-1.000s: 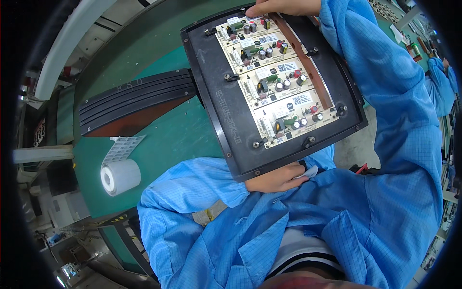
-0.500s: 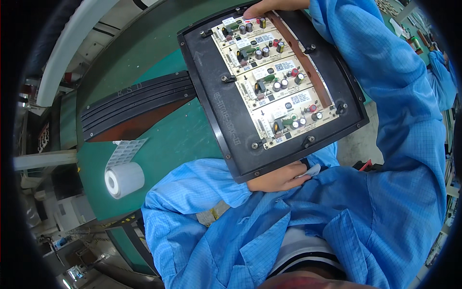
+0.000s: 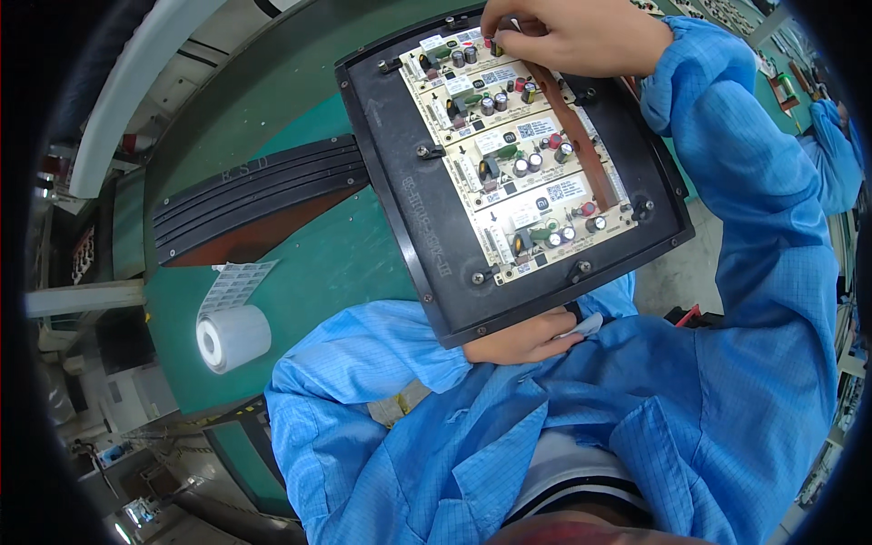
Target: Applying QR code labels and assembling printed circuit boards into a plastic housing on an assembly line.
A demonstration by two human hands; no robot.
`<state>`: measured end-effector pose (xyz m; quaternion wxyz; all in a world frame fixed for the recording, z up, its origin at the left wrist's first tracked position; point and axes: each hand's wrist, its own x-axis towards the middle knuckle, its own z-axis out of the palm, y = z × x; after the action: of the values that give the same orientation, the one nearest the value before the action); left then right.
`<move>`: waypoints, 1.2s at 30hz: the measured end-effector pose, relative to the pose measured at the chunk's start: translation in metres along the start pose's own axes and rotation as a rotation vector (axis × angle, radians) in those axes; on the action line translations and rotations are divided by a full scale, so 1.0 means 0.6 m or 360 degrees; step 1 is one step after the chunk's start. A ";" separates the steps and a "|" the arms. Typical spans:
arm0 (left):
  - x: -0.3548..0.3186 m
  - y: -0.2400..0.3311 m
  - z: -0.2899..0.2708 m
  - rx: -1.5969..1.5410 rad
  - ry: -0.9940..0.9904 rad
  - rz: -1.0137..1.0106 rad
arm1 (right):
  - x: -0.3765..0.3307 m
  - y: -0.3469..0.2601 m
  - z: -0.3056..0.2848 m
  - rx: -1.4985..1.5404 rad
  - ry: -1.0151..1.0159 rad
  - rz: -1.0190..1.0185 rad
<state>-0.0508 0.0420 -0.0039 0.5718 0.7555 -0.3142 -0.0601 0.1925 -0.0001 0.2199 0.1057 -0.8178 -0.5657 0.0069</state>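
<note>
A black framed tray [image 3: 381, 154] is tilted up before me, with several cream circuit boards [image 3: 536, 195] set side by side in it. They carry capacitors and other parts. A long brown strip [image 3: 581, 150] with holes lies across their right part. My right hand [image 3: 581, 36] is over the far end of the boards, thumb and fingers pinched at the strip's upper end, which the hand hides. Under the tray's near edge is my left hand [image 3: 522, 339], fingers curled together. A small pale piece [image 3: 590, 324] shows by its fingertips; what they grip is partly hidden.
A roll of white labels [image 3: 238, 336] stands on the green table [image 3: 318, 263], its loose end trailing back. Left of the tray a black ribbed rack [image 3: 263, 186] lies against it. Small clamps [image 3: 479, 277] stick up around the boards. Another person's blue sleeve [image 3: 831, 163] shows at far right.
My right hand has left the tray's far edge and come over the boards, pinching. The brown strip has shifted left, toward the capacitors. My left hand has hardly moved.
</note>
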 end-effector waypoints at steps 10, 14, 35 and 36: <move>0.001 0.011 0.000 0.0028 0.0174 0.0070 | -0.008 0.014 0.007 0.0904 0.0241 0.0177; 0.011 0.010 -0.005 -0.0024 0.0113 0.0140 | -0.018 0.068 -0.067 0.0145 0.0055 0.0491; 0.014 0.012 -0.011 -0.0078 0.0022 0.0022 | 0.029 -0.022 0.021 0.0087 -0.0004 -0.0537; 0.018 0.015 -0.015 -0.0053 0.0017 -0.0006 | 0.030 -0.025 0.022 0.0015 -0.0033 -0.0538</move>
<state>-0.0416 0.0422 0.0105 0.5858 0.7467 -0.3088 -0.0624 0.1835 0.0234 0.2119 0.1034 -0.7104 -0.6961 0.0001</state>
